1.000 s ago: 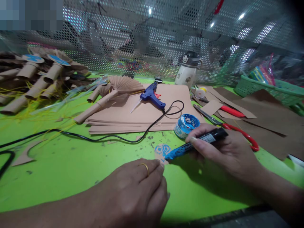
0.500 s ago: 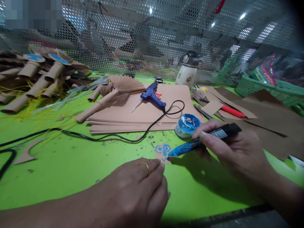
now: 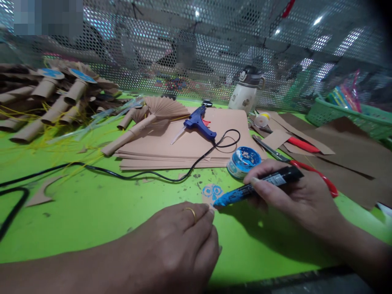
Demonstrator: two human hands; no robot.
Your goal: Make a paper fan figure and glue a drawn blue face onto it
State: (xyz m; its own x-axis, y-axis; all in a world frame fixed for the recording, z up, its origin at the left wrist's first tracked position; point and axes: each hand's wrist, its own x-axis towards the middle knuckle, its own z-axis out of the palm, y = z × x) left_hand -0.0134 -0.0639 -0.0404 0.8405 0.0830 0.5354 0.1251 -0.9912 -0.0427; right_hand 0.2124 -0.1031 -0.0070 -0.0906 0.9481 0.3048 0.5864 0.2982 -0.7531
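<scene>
A small piece of brown paper (image 3: 207, 197) lies on the green table, bearing blue ringed eyes and other blue marks. My left hand (image 3: 180, 239), with a gold ring, has its fingers pressed together on the paper's near edge; their tips are partly hidden. In my right hand (image 3: 284, 200) is a black marker (image 3: 245, 190) whose front end is smeared with blue paint. Its tip touches or nearly touches the lower part of the drawing. Just beyond the marker stands an open tub of blue paint (image 3: 243, 162).
A blue glue gun (image 3: 199, 123) and a pleated paper fan (image 3: 165, 108) rest on stacked brown sheets (image 3: 147, 151). Its black cord (image 3: 147, 176) crosses the table. Red-handled scissors (image 3: 318, 173), a bottle (image 3: 243, 96) and a green basket (image 3: 327, 116) are rightward; paper tubes (image 3: 52, 110) pile up left.
The marker and my right hand have shifted slightly left and down over the drawing, uncovering the red scissor handles. My left hand stays on the paper. The whole view has moved a little.
</scene>
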